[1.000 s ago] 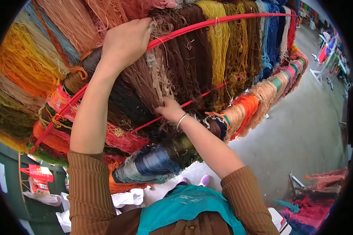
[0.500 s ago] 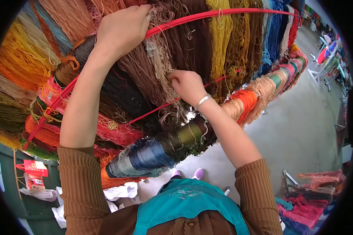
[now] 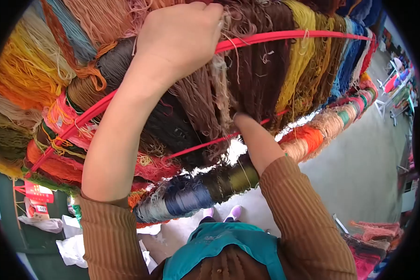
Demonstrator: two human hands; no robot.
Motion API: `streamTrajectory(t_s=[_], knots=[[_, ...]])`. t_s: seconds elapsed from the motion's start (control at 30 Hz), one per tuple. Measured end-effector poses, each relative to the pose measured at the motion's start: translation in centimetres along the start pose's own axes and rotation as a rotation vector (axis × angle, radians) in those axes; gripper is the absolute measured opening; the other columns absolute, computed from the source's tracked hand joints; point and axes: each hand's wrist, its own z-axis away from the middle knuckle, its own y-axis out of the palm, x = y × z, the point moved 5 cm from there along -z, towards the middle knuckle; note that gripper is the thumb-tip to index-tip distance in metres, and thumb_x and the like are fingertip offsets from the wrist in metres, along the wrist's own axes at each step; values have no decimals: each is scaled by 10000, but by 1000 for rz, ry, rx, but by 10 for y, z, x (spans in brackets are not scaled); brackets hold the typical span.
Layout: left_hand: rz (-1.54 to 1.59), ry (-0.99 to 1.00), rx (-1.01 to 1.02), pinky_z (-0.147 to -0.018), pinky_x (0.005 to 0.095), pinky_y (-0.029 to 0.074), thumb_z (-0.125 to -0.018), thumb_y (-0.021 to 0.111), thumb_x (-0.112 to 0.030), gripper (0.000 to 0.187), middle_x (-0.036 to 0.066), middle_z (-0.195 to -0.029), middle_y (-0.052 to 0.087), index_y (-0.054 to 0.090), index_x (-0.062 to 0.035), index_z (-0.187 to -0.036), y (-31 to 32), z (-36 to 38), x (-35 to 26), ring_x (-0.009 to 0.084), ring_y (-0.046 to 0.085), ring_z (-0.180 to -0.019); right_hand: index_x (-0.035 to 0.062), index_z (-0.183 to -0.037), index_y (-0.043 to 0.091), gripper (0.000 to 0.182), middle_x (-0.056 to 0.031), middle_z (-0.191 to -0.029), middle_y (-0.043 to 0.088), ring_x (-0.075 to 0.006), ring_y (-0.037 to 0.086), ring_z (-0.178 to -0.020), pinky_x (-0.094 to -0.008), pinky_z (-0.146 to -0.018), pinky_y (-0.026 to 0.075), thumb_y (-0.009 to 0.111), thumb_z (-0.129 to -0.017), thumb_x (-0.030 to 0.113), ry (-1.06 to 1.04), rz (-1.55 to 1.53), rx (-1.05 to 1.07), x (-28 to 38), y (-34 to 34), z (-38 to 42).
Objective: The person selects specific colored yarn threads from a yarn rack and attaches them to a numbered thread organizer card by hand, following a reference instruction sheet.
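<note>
Hanks of coloured yarn hang in a row, with dark brown yarn (image 3: 261,70) and yellow yarn (image 3: 301,58) right of centre. At the top, my left hand (image 3: 184,35) is closed around strands of light brown yarn (image 3: 220,81), next to a red strap (image 3: 275,35) that crosses the hanks. Lower down, my right hand (image 3: 242,122) reaches in behind or among the same yarn, and its fingers are hidden. A thin red cord (image 3: 205,143) runs beside the right wrist.
Below the hanks lies a long roll wrapped in yarn (image 3: 189,193). Grey floor (image 3: 354,154) shows on the right, with a pile of pink and dark yarn (image 3: 368,252) at the lower right. White bags (image 3: 73,249) and a red packet (image 3: 38,192) are at the lower left.
My left hand has moved right and looks larger. My right hand has gone in among the yarn, so its fingers no longer show. The yarn and the roll sit slightly differently in view.
</note>
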Motion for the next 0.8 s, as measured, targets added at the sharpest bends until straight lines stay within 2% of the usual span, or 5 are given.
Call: streamTrajectory(t_s=[0.03, 0.1, 0.33, 0.57, 0.8], knots=[[-26, 1, -13, -742, 453, 549, -959, 496, -238, 264, 93, -1001, 693, 639, -107, -1138, 3, 2, 1, 310, 676, -918, 30, -1138, 687, 413, -194, -1136, 687, -339, 666, -1025, -405, -899, 508, 596, -834, 294, 13, 15, 8, 3, 13, -2], [47, -14, 32, -657, 433, 544, -917, 529, -199, 194, 141, -776, 653, 616, -26, -917, -10, -4, 0, 337, 672, -745, 33, -1112, 697, 394, -190, -1128, 691, -344, 666, -1022, -407, -900, 510, 594, -833, 290, 19, 39, 29, 9, 26, -3], [-37, -13, 81, -696, 447, 544, -932, 502, -211, 206, 147, -827, 662, 602, -31, -920, -10, -3, -7, 340, 674, -797, 43, -1023, 732, 337, -177, -1101, 702, -363, 665, -1010, -411, -905, 517, 587, -830, 279, -285, 17, 109, 12, 6, 7], [-135, 20, 47, -708, 440, 543, -935, 503, -205, 212, 152, -846, 668, 612, -24, -952, 4, -2, -4, 342, 673, -814, -11, -912, 712, 247, -247, -913, 690, -405, 669, -848, -466, -797, 526, 584, -784, 157, -84, -327, -82, 2, -76, 99], [-120, 17, 58, -710, 433, 542, -942, 508, -206, 223, 154, -861, 671, 620, -20, -992, 3, -1, -4, 336, 672, -834, 21, -1092, 684, 299, -233, -970, 696, -362, 674, -921, -401, -857, 516, 557, -846, 136, -111, -777, -328, -23, -84, 135]])
